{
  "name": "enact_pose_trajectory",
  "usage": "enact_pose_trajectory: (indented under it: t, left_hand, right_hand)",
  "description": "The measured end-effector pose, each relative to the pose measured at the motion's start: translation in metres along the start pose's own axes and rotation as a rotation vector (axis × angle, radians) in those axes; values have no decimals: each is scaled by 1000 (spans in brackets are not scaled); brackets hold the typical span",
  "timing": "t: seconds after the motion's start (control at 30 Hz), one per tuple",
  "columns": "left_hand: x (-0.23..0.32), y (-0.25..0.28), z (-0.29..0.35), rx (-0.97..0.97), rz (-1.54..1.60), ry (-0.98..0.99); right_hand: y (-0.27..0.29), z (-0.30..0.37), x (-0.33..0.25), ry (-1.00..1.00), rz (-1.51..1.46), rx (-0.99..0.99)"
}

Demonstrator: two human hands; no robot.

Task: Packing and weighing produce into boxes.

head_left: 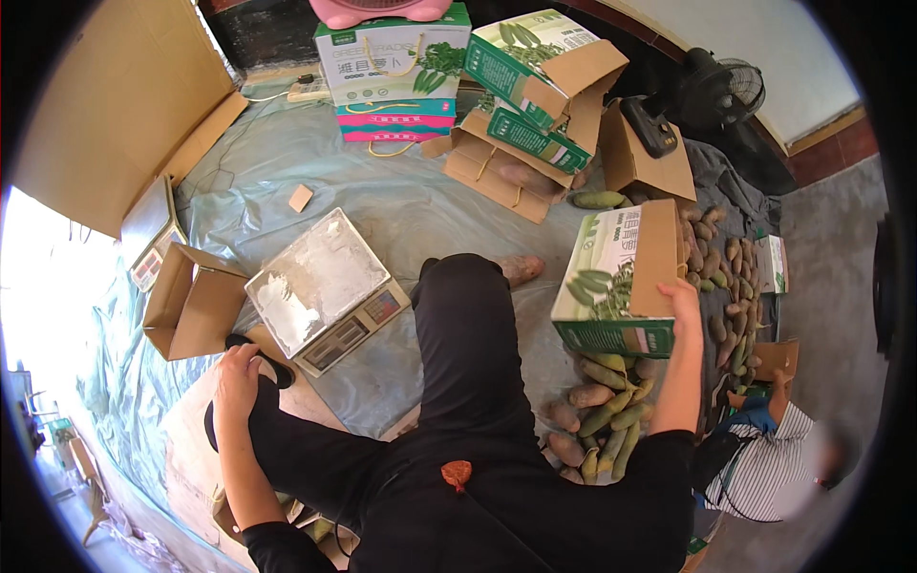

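My right hand (683,298) grips the edge of a brown flap on an upright white-and-green carton (597,258) with green radishes printed on it. The carton stands to the right of my knee; its inside is hidden from here. My left hand (237,377) lies on my bent left leg with its fingers loosely curved and holds nothing. Green radishes (607,415) and brown, soil-coated roots (565,416) lie heaped below the carton, beside my right forearm. A digital scale (320,277) with a worn metal pan sits ahead of my left hand.
An open cardboard box (196,296) and a second scale (153,229) stand at the left. Stacked cartons (394,72) and tipped open cartons (516,162) lie at the back. A black fan (707,91) rises at the back right. Another person (764,458) works at the right edge.
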State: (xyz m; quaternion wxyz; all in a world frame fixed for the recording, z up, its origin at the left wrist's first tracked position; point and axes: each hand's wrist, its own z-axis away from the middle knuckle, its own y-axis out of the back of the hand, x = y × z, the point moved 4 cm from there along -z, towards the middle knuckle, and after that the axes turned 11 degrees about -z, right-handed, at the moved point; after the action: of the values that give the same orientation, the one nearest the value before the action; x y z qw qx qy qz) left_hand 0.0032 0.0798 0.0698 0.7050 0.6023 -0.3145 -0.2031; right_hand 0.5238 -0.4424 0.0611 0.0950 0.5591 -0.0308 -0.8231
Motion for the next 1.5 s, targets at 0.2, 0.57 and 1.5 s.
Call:
enact_pose_trajectory:
  t: [0.2,0.57,1.5]
  left_hand:
    - [-5,-4,0,2,36,-16]
    - [-14,3,10,33,63,48]
    - [-15,17,17,58,135,61]
  right_hand:
    - [-37,75,-76,154,453,-242]
    - [-204,142,-194,589,668,-729]
    - [-501,208,19,1430,1206,-1477]
